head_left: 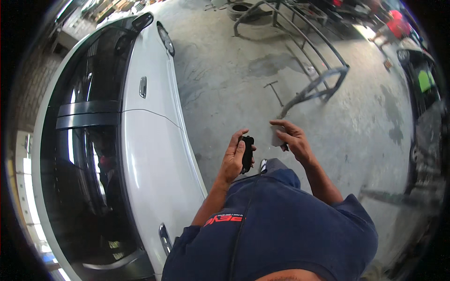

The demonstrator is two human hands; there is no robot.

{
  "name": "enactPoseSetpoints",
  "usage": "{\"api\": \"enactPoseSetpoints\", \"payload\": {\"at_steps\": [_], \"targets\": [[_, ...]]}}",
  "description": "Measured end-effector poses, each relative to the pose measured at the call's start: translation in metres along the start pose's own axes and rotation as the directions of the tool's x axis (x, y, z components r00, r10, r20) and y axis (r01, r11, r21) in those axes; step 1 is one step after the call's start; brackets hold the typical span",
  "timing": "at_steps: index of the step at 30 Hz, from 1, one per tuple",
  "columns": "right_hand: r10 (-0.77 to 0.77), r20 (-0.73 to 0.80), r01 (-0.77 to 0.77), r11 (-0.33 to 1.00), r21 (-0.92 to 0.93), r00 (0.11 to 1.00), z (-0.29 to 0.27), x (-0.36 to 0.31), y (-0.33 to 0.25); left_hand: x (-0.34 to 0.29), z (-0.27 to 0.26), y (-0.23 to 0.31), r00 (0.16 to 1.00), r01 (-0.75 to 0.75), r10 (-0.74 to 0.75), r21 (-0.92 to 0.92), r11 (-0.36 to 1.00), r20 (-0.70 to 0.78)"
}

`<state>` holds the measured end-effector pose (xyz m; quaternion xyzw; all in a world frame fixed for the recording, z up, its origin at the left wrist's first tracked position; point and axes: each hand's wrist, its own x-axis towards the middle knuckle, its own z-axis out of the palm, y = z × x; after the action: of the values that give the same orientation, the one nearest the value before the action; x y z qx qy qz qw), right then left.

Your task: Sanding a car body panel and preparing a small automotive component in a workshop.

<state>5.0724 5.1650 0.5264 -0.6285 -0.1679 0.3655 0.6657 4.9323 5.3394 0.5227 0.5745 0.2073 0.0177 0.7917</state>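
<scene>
The left hand (pixel 232 159) grips a black block (pixel 247 154). At two o'clock from it, the right hand (pixel 296 141) pinches a grey sheet (pixel 277 136). A white car (pixel 150 161) sits at nine o'clock.

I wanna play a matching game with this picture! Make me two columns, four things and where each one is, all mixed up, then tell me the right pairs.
Things:
1. white car
2. black block
3. loose tyre
4. grey sheet

Places:
A. held in the right hand
B. lying on the floor
C. on the picture's left side
D. held in the left hand

Pairs: 1-C, 2-D, 3-B, 4-A
</scene>
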Motion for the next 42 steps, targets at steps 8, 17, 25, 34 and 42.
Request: {"api": "enactPoseSetpoints", "payload": {"at_steps": [8,17,25,34,42], "targets": [[0.049,0.37,0.019,0.984,-0.178,0.928,0.058,0.309,-0.097,0.204,-0.136,0.091,0.967,-0.208,0.185,-0.12,0.971,-0.178],[0.076,0.11,-0.059,0.987,-0.152,0.991,0.056,0.638,-0.162,0.518,-0.325,0.233,0.981,-0.146,0.132,-0.087,0.986,-0.141],[0.003,-0.294,-0.023,0.998,-0.064,0.956,-0.003,0.901,-0.204,0.788,-0.435,0.359,0.988,-0.154,0.152,-0.074,0.985,-0.027],[0.022,0.102,0.009,0.955,-0.297,0.994,0.023,1.234,-0.285,1.006,-0.482,0.454,0.951,-0.304,0.221,-0.507,0.807,-0.218],[-0.155,0.559,0.356,0.895,-0.27,0.814,0.112,1.505,-0.358,1.201,-0.607,0.565,0.927,-0.168,0.143,-0.042,0.985,-0.347]]}}
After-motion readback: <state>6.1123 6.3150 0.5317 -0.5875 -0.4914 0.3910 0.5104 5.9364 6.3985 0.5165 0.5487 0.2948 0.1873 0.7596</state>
